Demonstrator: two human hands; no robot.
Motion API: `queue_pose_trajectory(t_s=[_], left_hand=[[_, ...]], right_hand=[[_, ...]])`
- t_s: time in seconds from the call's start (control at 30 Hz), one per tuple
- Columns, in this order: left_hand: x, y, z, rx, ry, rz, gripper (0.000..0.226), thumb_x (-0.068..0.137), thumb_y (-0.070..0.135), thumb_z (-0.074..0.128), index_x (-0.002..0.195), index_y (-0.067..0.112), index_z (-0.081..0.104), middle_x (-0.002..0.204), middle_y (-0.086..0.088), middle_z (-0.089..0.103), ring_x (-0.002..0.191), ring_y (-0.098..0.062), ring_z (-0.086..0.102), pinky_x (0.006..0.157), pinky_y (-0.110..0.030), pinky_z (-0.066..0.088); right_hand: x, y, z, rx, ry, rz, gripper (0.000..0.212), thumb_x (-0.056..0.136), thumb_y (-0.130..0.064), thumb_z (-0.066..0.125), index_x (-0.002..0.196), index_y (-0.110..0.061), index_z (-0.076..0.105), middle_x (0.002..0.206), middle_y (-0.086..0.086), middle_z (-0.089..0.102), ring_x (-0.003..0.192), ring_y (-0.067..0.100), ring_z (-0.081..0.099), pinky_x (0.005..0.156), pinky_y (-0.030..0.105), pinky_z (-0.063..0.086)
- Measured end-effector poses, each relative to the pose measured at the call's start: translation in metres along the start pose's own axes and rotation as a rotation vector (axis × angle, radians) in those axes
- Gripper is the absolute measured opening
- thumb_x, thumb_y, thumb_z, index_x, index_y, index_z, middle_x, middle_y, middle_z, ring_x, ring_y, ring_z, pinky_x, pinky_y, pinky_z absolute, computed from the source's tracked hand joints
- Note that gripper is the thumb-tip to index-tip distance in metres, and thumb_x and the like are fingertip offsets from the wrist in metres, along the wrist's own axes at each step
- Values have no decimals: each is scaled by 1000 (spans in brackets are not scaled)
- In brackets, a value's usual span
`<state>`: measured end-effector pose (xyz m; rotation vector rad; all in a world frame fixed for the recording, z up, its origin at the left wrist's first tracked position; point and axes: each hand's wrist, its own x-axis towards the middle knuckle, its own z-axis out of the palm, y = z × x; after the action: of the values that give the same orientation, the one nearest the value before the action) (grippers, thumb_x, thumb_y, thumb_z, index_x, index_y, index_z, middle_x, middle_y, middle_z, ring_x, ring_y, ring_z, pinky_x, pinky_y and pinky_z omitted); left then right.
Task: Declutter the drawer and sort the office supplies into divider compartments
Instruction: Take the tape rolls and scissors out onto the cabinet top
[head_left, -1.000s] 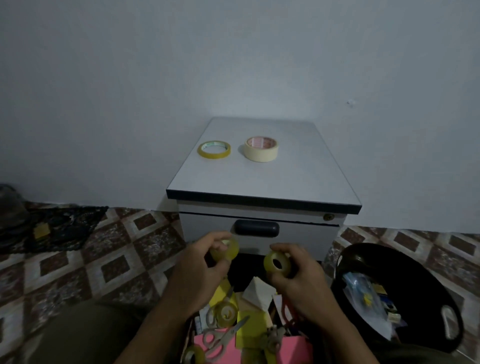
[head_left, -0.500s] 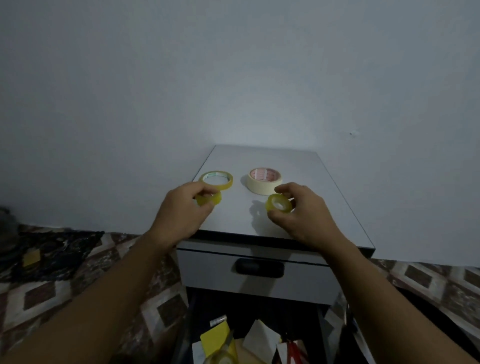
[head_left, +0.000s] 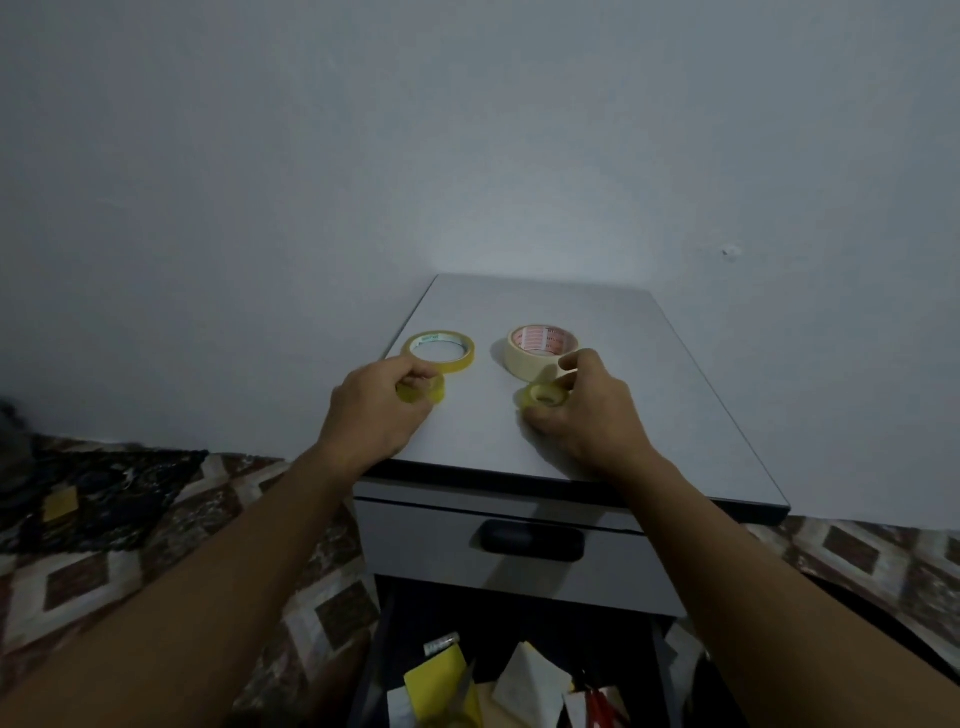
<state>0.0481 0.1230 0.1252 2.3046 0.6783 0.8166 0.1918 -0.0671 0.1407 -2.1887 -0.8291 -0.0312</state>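
My left hand (head_left: 376, 408) grips a small yellow tape roll (head_left: 423, 392) on the grey cabinet top (head_left: 675, 415), just in front of a thin yellow tape ring (head_left: 439, 352). My right hand (head_left: 587, 410) pinches another small clear-yellow tape roll (head_left: 543, 397), set down in front of a wide cream masking tape roll (head_left: 540, 345). Below, the open lower drawer (head_left: 374, 665) holds yellow notes, folded white paper and scissors, partly cut off by the frame.
The closed upper drawer has a dark handle (head_left: 532, 540). The cabinet stands against a plain wall on a patterned tile floor (head_left: 156, 545). A dark cloth with a yellow item (head_left: 60, 506) lies on the floor at left.
Both hands rose from the open drawer with the small tape rolls and lowered them onto the cabinet top, in front of the two larger rolls. The camera tilted up.
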Motion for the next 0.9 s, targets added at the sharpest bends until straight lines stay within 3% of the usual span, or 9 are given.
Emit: queue_pose_trajectory(t_s=[0.23, 0.33, 0.43, 0.53, 0.63, 0.73, 0.9], left_hand=[[-4, 2, -3, -60, -6, -13, 22, 82, 23, 71, 102, 33, 72, 100, 12, 71, 94, -14, 65, 89, -36, 55], [-5, 4, -5, -89, -14, -20, 27, 80, 22, 74, 105, 31, 71, 101, 11, 70, 96, -14, 65, 87, -31, 54], [-11, 6, -9, -97, 28, -28, 40, 77, 23, 79, 115, 25, 67, 113, 7, 64, 103, -12, 59, 84, -24, 45], [-26, 11, -17, -136, 82, 3, 39, 78, 19, 79, 114, 25, 65, 118, 5, 60, 107, -11, 54, 88, -23, 41], [-48, 17, -26, -134, 166, 56, 29, 83, 15, 75, 110, 21, 67, 110, 2, 63, 100, -11, 56, 87, -24, 45], [-73, 24, -31, -125, 215, 75, 16, 86, 12, 70, 101, 16, 69, 95, -2, 65, 84, -15, 58, 77, -24, 48], [-127, 30, -17, -214, 0, 119, 10, 89, 9, 69, 99, 12, 68, 82, -5, 65, 74, -14, 60, 66, -12, 49]], right_hand=[[-5, -2, 0, 12, 26, -4, 65, 77, -40, 79, 126, -15, 44, 117, 7, 64, 92, 19, 59, 72, 25, 44], [-7, -3, -1, 1, 20, -3, 66, 76, -40, 80, 124, -16, 43, 114, 4, 62, 89, 17, 58, 67, 22, 42], [-10, 0, -5, -23, 14, 1, 73, 73, -42, 81, 128, -14, 44, 118, 4, 58, 99, 19, 56, 76, 26, 44], [-20, 4, -14, -14, 24, -25, 72, 76, -40, 79, 133, -13, 44, 123, 6, 56, 104, 18, 55, 80, 27, 43], [-41, 5, -25, 2, 50, -89, 61, 81, -33, 75, 133, -14, 48, 122, 3, 56, 104, 14, 54, 81, 25, 42], [-70, 8, -32, 0, 96, -162, 51, 83, -23, 70, 129, -14, 52, 118, 0, 56, 103, 14, 52, 82, 24, 40], [-129, 22, -28, 19, 175, -276, 38, 82, -16, 68, 119, -16, 57, 107, -2, 55, 101, 14, 50, 83, 24, 39]])
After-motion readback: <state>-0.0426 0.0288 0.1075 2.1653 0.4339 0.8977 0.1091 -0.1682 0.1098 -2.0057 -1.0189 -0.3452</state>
